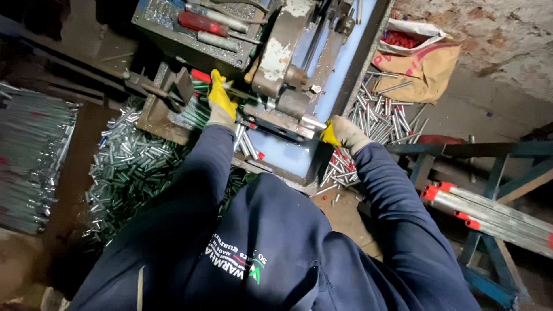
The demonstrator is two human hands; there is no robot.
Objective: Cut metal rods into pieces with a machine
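Both my hands wear yellow and grey gloves, and my arms are in dark blue sleeves. My left hand (221, 102) is closed on a thin metal tube (245, 94) with a red cap, which it holds against the worn metal press machine (282, 57). On the machine's right side, my right hand (341, 132) grips the end of a shiny metal lever (313, 121). A few short tubes with red tips (246, 145) lie on the pale blue bed just below my left hand.
A heap of short silver tubes (129, 167) covers the floor at left. More tubes (380, 118) lie at right near a brown sack with red caps (403, 39). Long red-capped tubes (489, 213) rest on a blue metal frame (495, 151). Bundled rods (31, 155) lie far left.
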